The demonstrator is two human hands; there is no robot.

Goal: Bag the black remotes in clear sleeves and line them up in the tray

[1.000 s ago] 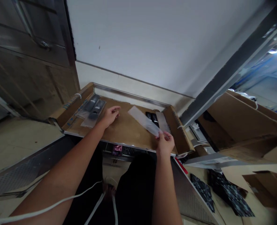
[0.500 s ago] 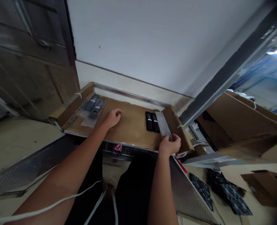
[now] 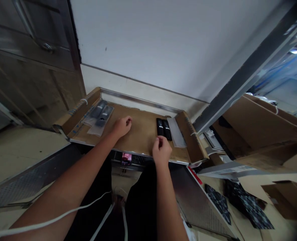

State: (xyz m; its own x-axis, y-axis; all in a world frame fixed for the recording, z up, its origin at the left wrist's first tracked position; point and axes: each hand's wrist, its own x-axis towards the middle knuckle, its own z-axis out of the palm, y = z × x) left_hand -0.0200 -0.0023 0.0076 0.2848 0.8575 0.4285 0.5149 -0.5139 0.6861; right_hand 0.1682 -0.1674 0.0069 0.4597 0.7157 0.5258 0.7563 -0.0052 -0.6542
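Right grip (image 3: 162,150) curled in, seemingly empty; black cases (image 3: 167,130) just beyond, pointing lengthwise away; left grip (image 3: 122,127), likewise, farther off.

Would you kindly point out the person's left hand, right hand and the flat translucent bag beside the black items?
Left hand (image 3: 123,127): head view, middle of the hand.
Right hand (image 3: 162,149): head view, middle of the hand.
Flat translucent bag (image 3: 176,133): head view, middle of its upper face.

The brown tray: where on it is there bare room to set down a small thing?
The middle of the tray is bare between the left hand and the two black objects. The left end is crowded with filled bags; the right end with the black objects and flat plastic, the right hand close by.
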